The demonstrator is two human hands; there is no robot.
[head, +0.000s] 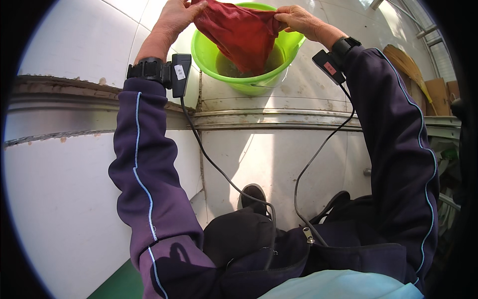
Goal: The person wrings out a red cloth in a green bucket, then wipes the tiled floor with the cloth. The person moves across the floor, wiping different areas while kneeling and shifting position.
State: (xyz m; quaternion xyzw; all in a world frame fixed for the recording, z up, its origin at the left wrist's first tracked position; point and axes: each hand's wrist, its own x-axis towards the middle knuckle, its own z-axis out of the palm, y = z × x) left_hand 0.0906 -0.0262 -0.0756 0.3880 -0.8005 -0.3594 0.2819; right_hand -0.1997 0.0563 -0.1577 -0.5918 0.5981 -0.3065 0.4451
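Observation:
Between my two hands a red cloth [241,33] is stretched above a bright green plastic bucket [242,86]. My left hand [179,15] pinches its upper left corner. The upper right corner is in the fingers of my right hand [297,20], over the bucket's right side. The cloth's lower end hangs inside the bucket, down at murky water [229,67]; whether it dips in cannot be told. Both wrists wear black straps with small cabled boxes.
The bucket stands on pale floor tiles just beyond a metal sliding-door track [276,119]. A straw broom [407,67] and brown cardboard [437,97] are at the upper right. A white tiled ledge [67,194] lies left. My shoe [254,194] is on the near floor.

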